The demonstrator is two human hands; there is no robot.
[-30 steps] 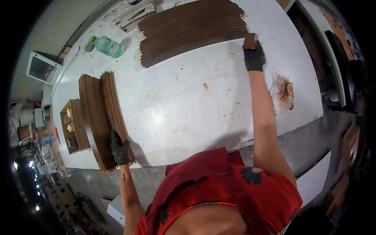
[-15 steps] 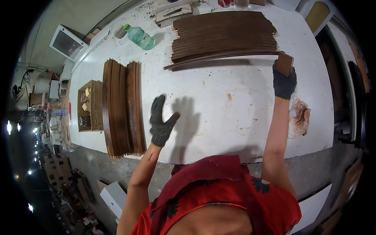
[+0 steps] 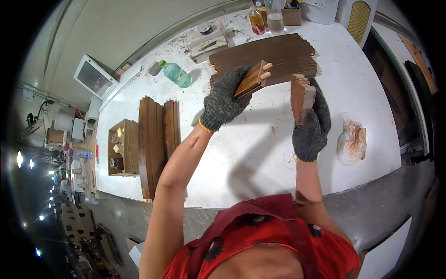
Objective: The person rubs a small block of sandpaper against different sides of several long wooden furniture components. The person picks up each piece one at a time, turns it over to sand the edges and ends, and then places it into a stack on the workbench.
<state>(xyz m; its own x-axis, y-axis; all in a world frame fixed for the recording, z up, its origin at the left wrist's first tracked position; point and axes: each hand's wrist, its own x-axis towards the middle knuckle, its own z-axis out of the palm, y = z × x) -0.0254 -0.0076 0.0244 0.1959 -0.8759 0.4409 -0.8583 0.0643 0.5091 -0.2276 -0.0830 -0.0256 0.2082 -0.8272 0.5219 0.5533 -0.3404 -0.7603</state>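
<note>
In gray knit gloves, both of my hands are raised over the white table. My left hand is closed around a brown wooden slat, seen nearly end-on. Two pale dowel pins stick out of its near end. My right hand grips a worn block with a reddish-brown face and a ragged pale edge, to the right of the slat and apart from it. Behind the hands lies a row of dark brown slats, partly hidden by my left glove. More brown slats are stacked at the left.
A box of small pieces stands left of the stacked slats. A green-capped bottle lies toward the back left. Bottles, including an amber one, and a white bucket stand at the back. A stained crumpled cloth lies at right.
My left hand, open over the table before, has moved right and up and now holds a slat. The loose slat before the back row is gone from there. My right hand came inward with the block.
</note>
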